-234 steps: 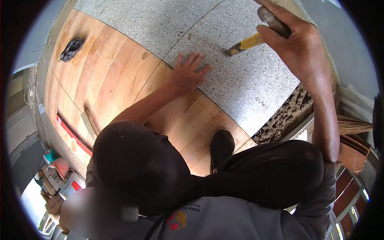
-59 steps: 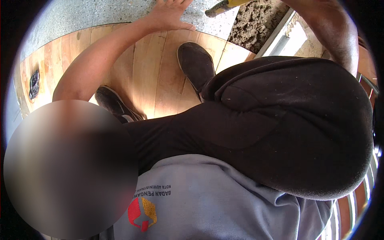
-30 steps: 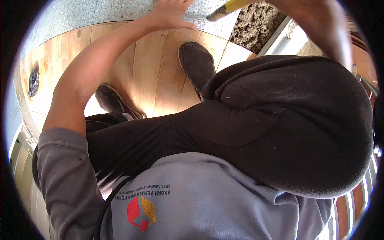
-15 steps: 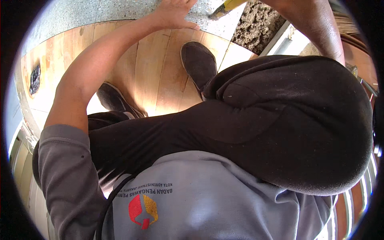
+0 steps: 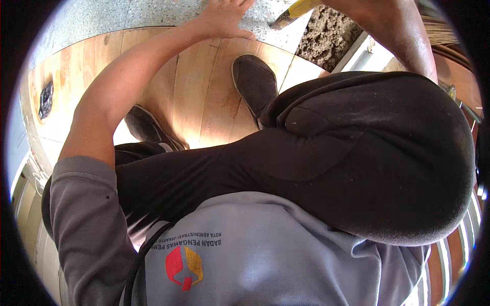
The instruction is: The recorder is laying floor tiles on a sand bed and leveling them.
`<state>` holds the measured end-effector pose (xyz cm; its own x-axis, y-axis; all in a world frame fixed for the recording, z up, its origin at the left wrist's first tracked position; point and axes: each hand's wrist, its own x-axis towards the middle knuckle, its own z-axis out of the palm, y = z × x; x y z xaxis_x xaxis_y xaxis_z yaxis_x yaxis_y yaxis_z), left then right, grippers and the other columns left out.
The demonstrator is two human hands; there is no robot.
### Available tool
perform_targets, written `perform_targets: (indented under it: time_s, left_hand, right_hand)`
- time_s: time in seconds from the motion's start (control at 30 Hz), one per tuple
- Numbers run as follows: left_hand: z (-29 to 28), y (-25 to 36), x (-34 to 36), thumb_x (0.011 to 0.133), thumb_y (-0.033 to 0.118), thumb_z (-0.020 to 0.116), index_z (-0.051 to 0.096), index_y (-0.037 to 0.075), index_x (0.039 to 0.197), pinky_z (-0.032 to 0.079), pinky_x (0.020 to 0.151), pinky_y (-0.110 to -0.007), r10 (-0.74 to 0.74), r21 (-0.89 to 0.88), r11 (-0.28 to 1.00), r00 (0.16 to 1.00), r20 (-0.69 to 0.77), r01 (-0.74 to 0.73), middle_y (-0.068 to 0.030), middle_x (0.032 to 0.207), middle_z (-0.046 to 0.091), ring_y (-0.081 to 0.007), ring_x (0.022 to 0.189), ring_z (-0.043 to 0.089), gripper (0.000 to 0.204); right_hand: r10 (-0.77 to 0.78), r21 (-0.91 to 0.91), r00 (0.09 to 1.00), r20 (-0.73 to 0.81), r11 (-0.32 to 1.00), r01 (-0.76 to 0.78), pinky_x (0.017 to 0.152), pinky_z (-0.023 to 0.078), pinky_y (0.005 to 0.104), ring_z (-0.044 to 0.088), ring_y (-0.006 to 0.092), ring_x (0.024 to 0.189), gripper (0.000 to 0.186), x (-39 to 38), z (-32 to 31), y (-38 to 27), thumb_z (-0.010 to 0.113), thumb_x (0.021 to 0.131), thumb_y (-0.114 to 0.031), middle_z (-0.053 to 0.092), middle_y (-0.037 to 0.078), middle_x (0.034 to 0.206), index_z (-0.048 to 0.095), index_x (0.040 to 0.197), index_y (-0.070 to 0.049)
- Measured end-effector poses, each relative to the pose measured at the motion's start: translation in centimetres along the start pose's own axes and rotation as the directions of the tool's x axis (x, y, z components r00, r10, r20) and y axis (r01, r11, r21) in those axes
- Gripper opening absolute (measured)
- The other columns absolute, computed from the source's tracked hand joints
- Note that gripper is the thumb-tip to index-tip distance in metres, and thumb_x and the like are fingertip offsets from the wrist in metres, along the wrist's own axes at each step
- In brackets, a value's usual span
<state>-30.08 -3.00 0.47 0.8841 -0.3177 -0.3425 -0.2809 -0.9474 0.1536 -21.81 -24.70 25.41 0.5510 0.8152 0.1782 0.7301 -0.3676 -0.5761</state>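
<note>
My left hand (image 5: 225,19) rests palm down on the grey speckled tile (image 5: 153,13), near its border with the wooden-look tiles. Its fingers are spread, partly cut off by the top edge, and it holds nothing that shows. From the upper right comes my right forearm (image 5: 395,30); the hand itself lies beyond the top edge. Closest to that wrist is a yellow tool (image 5: 301,7) with a dark, worn end (image 5: 282,21) over the speckled tile. Its upper part is cut off, so its kind and whether my right hand grips it cannot be told.
Rough brown mortar (image 5: 329,38) fills a patch right of the tile, beside a pale straight strip (image 5: 357,53). A broom's bristles (image 5: 439,31) show at far right. My dark shoes (image 5: 255,81) stand on the wooden-look floor (image 5: 189,97). Crumpled black plastic (image 5: 46,100) lies at left.
My right forearm has shifted slightly left at the top edge, and the yellow tool sits a little lower. My left hand stays on the tile, its spread fingers showing slightly more.
</note>
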Motion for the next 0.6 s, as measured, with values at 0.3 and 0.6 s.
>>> perform_targets:
  time_s: [0.3, 0.6]
  left_hand:
    - [0.4, -0.4, 0.1, 0.079, 0.087, 0.063, 0.017, 0.003, 0.170, 0.009, 0.115, -0.087, 0.029, -0.007, 1.000, 0.999, -0.021, -0.029, -0.0216, 0.178, 0.013, -0.0475, 0.163, 0.009, 0.132]
    - [0.6, -0.6, 0.1, 0.079, 0.089, 0.061, 0.016, 0.004, 0.170, 0.008, 0.116, -0.086, 0.028, -0.006, 1.000, 0.999, -0.034, -0.028, -0.0220, 0.178, 0.013, -0.0491, 0.162, 0.010, 0.133]
  right_hand:
    - [-0.068, -0.082, 0.997, -0.041, 0.995, 0.065, 0.048, 0.056, 0.0217, 0.073, 0.0079, 0.066, 0.047, -0.4, -2.3, -0.5, 0.078, 0.088, 0.006, 0.080, 0.014, 0.097, 0.072, 0.135, 0.000]
    - [0.006, -0.259, 1.000, -0.027, 0.966, -0.013, 0.050, 0.057, 0.0222, 0.073, 0.0099, 0.066, 0.046, 0.8, -1.6, -3.0, 0.078, 0.089, 0.004, 0.082, 0.014, 0.097, 0.073, 0.134, -0.001]
